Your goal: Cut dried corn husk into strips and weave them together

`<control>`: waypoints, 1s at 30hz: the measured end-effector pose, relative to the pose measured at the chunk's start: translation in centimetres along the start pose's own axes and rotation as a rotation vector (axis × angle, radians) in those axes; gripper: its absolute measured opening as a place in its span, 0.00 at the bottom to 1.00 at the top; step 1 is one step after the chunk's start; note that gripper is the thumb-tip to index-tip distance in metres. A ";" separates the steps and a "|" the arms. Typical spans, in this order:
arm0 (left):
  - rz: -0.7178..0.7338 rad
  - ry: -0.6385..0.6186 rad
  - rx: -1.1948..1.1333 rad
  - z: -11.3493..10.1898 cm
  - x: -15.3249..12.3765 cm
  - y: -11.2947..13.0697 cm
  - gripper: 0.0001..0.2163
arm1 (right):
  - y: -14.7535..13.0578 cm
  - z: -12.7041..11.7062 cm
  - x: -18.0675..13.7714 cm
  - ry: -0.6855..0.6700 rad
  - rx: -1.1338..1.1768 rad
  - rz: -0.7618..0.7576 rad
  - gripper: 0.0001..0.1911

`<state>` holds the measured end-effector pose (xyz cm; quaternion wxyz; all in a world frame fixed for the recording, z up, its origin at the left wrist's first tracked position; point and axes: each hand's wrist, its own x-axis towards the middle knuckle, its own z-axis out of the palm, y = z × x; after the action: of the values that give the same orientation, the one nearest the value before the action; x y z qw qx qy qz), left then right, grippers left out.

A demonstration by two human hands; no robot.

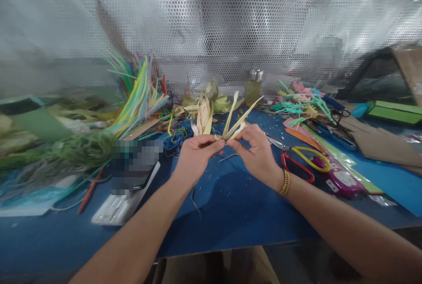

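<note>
Both of my hands meet over the middle of a blue table (231, 218), pinching a small bundle of pale yellow dried husk strips (228, 122). My left hand (195, 155) grips the base between thumb and fingers. From the other side, my right hand (255, 150) is closed on the same bundle at its lower right. Several strips fan upward from between the fingertips. Just behind the left hand rises a larger cluster of dried husk (203, 114). Fingers partly hide the base of the bundle, so its binding cannot be made out.
Scissors (296, 156) with red and yellow handles lie to the right, beside a purple device (343, 178). A dark phone (136, 167) rests on a white case at left. Coloured pipe cleaners (136, 95) and green yarn (85, 147) are piled left; a perforated metal panel (231, 33) stands behind.
</note>
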<state>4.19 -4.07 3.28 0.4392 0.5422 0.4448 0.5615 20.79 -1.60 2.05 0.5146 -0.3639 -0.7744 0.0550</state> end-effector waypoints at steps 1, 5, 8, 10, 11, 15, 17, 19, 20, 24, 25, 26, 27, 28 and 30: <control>-0.004 -0.008 0.013 0.0 0.0 0.1 0.07 | 0.1 0.1 -0.1 0.013 0.033 0.011 0.11; -0.015 -0.041 0.040 -0.2 0.0 0.2 0.07 | 0.0 0.7 -0.4 0.015 0.133 0.064 0.10; -0.032 -0.079 0.012 -0.4 0.2 -0.1 0.08 | -0.3 1.0 -0.6 -0.010 0.149 0.122 0.11; -0.044 -0.106 -0.011 -0.4 0.2 -0.3 0.09 | -0.5 1.1 -0.8 -0.014 0.157 0.155 0.12; -0.046 -0.114 -0.020 -0.4 0.2 -0.3 0.09 | -0.7 1.1 -0.8 -0.011 0.172 0.173 0.12; -0.031 -0.123 -0.016 -0.2 0.2 -0.3 0.09 | -1.0 1.0 -0.8 -0.006 0.253 0.251 0.11; -0.029 -0.126 -0.002 -0.2 0.2 -0.3 0.09 | -1.0 1.0 -0.8 -0.011 0.282 0.295 0.12; -0.034 -0.136 -0.003 -0.2 0.2 -0.4 0.10 | -1.0 1.1 -0.8 -0.007 0.315 0.352 0.13; -0.037 -0.142 -0.011 -0.3 0.2 -0.4 0.10 | -0.9 1.1 -0.8 -0.004 0.349 0.389 0.13; -0.042 -0.166 -0.034 -0.4 0.2 -0.5 0.10 | -1.0 1.4 -0.7 -0.038 0.615 0.514 0.12; -0.038 -0.170 -0.033 -0.3 0.2 -0.5 0.10 | -1.0 1.5 -0.6 -0.040 0.672 0.527 0.11; -0.031 -0.176 -0.027 -0.2 0.1 -0.4 0.10 | -1.1 1.5 -0.6 -0.032 0.706 0.532 0.11; -0.022 -0.179 -0.015 -0.1 0.0 -0.4 0.09 | -1.2 1.6 -0.6 -0.011 0.720 0.533 0.11; -0.009 -0.177 0.003 0.1 0.0 -0.4 0.08 | -1.3 1.6 -0.7 0.014 0.722 0.533 0.11; 0.026 -0.150 0.063 0.4 -0.2 -0.3 0.09 | -1.5 1.7 -0.8 0.056 0.724 0.537 0.12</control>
<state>4.60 -4.22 2.94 0.4468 0.6019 0.4213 0.5105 18.75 -2.75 1.32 0.5971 -0.3498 -0.5693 0.4438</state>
